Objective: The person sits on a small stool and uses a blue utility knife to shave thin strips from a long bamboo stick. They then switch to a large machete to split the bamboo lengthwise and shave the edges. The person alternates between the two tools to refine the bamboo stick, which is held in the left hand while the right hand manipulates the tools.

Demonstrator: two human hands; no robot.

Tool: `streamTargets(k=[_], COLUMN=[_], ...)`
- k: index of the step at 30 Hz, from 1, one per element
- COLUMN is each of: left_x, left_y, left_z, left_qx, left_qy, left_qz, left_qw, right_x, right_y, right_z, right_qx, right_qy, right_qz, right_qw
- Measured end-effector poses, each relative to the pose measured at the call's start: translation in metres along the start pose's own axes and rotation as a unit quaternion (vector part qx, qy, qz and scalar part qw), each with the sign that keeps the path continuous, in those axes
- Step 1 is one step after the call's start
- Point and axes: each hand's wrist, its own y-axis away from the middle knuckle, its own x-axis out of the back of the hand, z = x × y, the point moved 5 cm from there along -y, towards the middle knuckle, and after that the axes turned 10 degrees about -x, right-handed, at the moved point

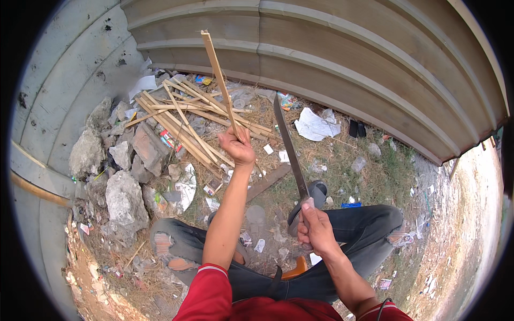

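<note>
My left hand [237, 148] is closed around the lower part of a long, thin wooden strip [218, 72], which stands nearly upright and leans a little left at its top. In my right hand [317, 227] is the handle of a machete [289, 147]. Its long dark blade points away from me and up, apart from the strip and to its right. Beyond my left hand lies a loose pile of similar wooden strips [171, 125], crossing one another on the ground.
Grey rocks [124, 198] are heaped on the left beside a pale metal wall [75, 80]. A corrugated metal sheet [332, 53] closes off the far side. Paper scraps [317, 124] and litter cover the grass. A dark plank [267, 182] lies before me; an orange object [298, 267] sits between my legs.
</note>
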Motion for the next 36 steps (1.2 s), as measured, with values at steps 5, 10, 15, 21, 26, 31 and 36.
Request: streamTargets(k=[5, 10, 15, 21, 26, 31, 36], left_x=[0.023, 0.043, 0.011, 0.032, 0.074, 0.031, 0.052], left_y=[-0.006, 0.013, -0.004, 0.004, 0.034, 0.009, -0.012], left_z=[-0.004, -0.02, 0.004, -0.006, -0.024, 0.016, 0.034], left_qx=[0.031, 0.056, 0.001, 0.046, 0.088, 0.029, 0.004], left_qy=[0.023, 0.017, -0.002, 0.009, -0.019, 0.011, 0.021], left_qz=[0.026, 0.068, 0.004, 0.069, 0.119, 0.072, 0.106], left_qw=[0.999, 0.996, 1.0, 0.997, 0.989, 0.997, 0.994], right_x=[-0.013, 0.028, -0.014, 0.001, 0.033, 0.027, 0.005], right_y=[0.024, -0.024, 0.014, -0.008, -0.046, -0.037, -0.016], right_z=[-0.004, 0.091, 0.001, 0.045, 0.089, 0.067, 0.031], right_qx=[0.328, -0.043, 0.071, 0.303, -0.116, -0.23, -0.023], right_qy=[0.079, 0.201, 0.075, 0.332, 0.172, -0.189, 0.007], right_qz=[0.015, 0.041, 0.013, 0.109, 0.058, -0.148, 0.038], right_qw=[0.941, 0.978, 0.995, 0.887, 0.977, 0.943, 0.999])
